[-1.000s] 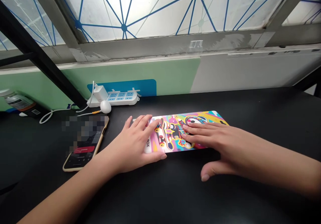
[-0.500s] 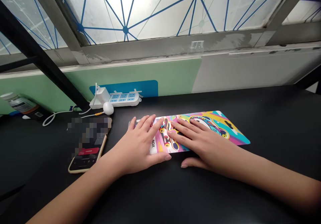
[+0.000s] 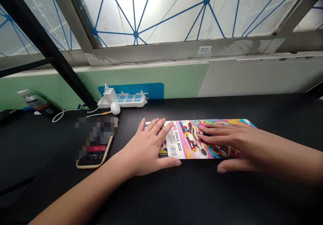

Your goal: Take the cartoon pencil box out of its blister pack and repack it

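Note:
A colourful flat pencil box (image 3: 185,141) with a skateboard print and a white "PENCIL BOX" label lies on the black table (image 3: 161,198). Across its left end rests my left hand (image 3: 151,147), fingers spread and thumb along the near edge. Farther right, my right hand (image 3: 234,141) lies over the printed part with its fingers stretched out and its thumb apart, off the near edge. My hands hide parts of both ends of the box. Neither hand is closed around anything.
Left of the box lies a phone (image 3: 94,154) in a pale case, partly blurred. Behind it are a white power strip (image 3: 131,100), a round white plug-like piece (image 3: 115,108) and cables. A bottle (image 3: 37,102) stands by a black metal post (image 3: 70,78) at far left.
My right hand has slid right, away from my left hand, uncovering more of the label and skateboard print. The box now lies squarer to me. The camera view has shifted slightly.

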Demonstrator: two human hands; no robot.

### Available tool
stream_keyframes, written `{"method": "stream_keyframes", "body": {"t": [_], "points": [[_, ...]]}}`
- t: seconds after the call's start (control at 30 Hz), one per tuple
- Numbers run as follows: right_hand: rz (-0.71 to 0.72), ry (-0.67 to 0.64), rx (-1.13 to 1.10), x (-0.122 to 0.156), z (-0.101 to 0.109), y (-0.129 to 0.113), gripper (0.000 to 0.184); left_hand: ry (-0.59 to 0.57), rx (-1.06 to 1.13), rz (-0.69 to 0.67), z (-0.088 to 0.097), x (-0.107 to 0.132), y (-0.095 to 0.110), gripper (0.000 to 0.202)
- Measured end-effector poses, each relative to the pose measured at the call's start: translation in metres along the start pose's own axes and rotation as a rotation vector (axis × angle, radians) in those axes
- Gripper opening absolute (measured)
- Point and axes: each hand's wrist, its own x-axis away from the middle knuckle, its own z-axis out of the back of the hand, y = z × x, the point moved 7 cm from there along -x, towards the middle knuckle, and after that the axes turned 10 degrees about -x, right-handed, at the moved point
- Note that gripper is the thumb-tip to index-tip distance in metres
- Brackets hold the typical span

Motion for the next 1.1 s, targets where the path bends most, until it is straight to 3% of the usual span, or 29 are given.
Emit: {"method": "stream_keyframes", "body": {"t": [0.13,0.23,0.33,0.4,0.63,0.87,1.0,1.1], "points": [[-0.003,0.100,0.050,-0.006,0.000,-0.007,0.060,-0.008,0.005,-0.012,0.000,0.000,-0.001,0.104],[0.015,0.177,0.067,-0.020,-0.014,-0.023,0.073,-0.006,0.008,-0.020,0.000,0.000,-0.002,0.105],[0.037,0.162,0.072,-0.032,-0.031,-0.035,0.093,-0.013,0.013,-0.013,-0.001,0.000,-0.004,0.105],[0.038,0.144,0.073,-0.034,-0.037,-0.036,0.096,-0.016,0.020,-0.009,-0.001,0.001,-0.006,0.104],[-0.005,0.054,0.021,-0.020,-0.025,-0.016,0.100,0.013,0.030,-0.016,0.000,0.002,-0.006,0.102],[-0.075,0.081,0.110,0.006,-0.012,0.012,0.077,0.042,0.009,-0.025,0.002,0.002,-0.007,0.097],[-0.059,0.187,0.141,-0.010,-0.010,-0.006,0.068,0.088,-0.030,-0.038,0.006,0.004,-0.005,0.081],[-0.005,0.199,0.136,-0.028,-0.020,-0.030,0.070,0.107,-0.046,-0.075,0.007,0.005,0.006,0.067]]}}
